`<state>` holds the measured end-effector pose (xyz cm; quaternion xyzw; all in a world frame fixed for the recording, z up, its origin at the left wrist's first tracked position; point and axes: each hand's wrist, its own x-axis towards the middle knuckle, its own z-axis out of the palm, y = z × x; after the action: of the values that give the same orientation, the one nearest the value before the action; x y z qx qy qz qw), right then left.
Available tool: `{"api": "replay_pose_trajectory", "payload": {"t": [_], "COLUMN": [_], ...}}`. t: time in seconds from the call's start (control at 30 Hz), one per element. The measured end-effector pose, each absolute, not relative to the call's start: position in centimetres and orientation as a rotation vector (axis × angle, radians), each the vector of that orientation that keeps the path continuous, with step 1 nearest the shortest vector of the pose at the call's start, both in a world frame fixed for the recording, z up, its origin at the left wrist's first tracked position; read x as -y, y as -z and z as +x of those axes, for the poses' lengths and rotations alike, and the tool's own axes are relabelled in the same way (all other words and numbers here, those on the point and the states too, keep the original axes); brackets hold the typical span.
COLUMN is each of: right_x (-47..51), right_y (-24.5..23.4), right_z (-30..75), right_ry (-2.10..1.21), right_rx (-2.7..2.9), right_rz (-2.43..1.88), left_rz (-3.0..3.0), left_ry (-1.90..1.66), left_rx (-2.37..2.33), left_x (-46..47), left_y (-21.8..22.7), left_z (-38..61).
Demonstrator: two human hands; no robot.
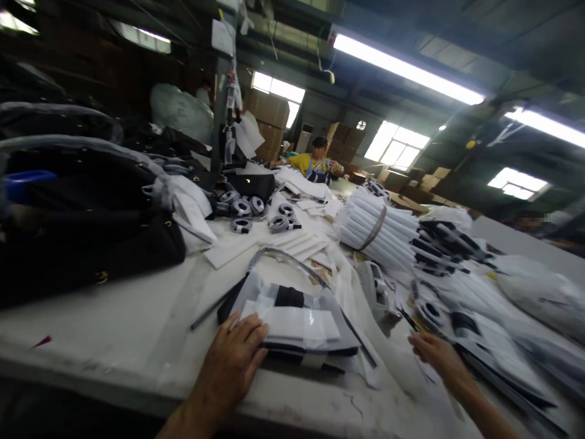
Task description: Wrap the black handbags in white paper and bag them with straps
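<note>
In the head view, a black handbag (pixel 292 296) lies flat on the table, with clear plastic and white sheets over its front. Its wrapped handle (pixel 297 261) arches away from me. My left hand (pixel 235 353) rests on the bag's near left corner, fingers stretched out over the plastic. Off to the right, my right hand (pixel 434 353) has its fingers drawn together. A slim dark pointed piece (pixel 408 318) shows at its fingertips; its kind is too blurred to make out. Just beyond are a coiled wrapped strap (pixel 428 310) and white packing pieces.
Large black bags (pixel 91 244) crowd the left. Rolled straps (pixel 241 208) and white sheets (pixel 233 249) lie beyond the handbag. A tied bundle of white tubes (pixel 377 228) stands right of centre. Across the table works a person in yellow (pixel 301 163).
</note>
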<state>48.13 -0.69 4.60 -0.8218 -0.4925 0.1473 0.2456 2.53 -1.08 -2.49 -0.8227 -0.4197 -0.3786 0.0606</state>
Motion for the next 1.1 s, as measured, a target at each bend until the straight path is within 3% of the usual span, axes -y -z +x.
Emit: {"api": "replay_pose_trajectory", "payload": {"t": [0.13, 0.23, 0.33, 0.43, 0.57, 0.7, 0.9, 1.03, 1.1], "right_x": [-2.0, -4.9, -7.6, -10.1, -13.0, -14.7, -16.1, -18.1, -18.9], "right_y": [-8.5, -10.7, -11.2, -10.6, -9.5, -8.1, -6.3, -6.3, -6.9], "right_z": [43.1, 34.9, 26.7, 21.0, 17.1, 15.0, 13.9, 15.2, 16.5], "right_ry": [-0.587, -0.994, -1.314, -1.352, -1.134, -0.611, 0.113, 0.251, 0.258], "right_rx": [1.574, 1.894, 2.203, 2.552, 2.984, 3.332, 3.551, 3.512, 3.364], "right_rz": [-1.980, -1.674, -1.451, -1.367, -1.396, -1.352, -0.956, -0.603, -0.628], "left_rz": [-2.522, -2.536, -2.545, -2.567, -2.600, -2.609, -2.615, -2.606, -2.591], "left_ry": [1.250, 1.265, 1.267, 1.266, 1.250, 1.289, 1.382, 1.409, 1.437], "left_rx": [1.407, 1.430, 1.443, 1.441, 1.386, 1.365, 1.407, 1.444, 1.433], "left_x": [1.5, 1.7, 1.7, 1.6, 1.2, 0.8, 0.9, 1.0, 1.0], "left_y": [2.3, 2.3, 2.2, 2.2, 2.4, 2.7, 3.1, 3.7, 4.0], "left_z": [3.0, 3.0, 2.9, 2.7, 2.3, 2.2, 2.6, 2.8, 2.9]}}
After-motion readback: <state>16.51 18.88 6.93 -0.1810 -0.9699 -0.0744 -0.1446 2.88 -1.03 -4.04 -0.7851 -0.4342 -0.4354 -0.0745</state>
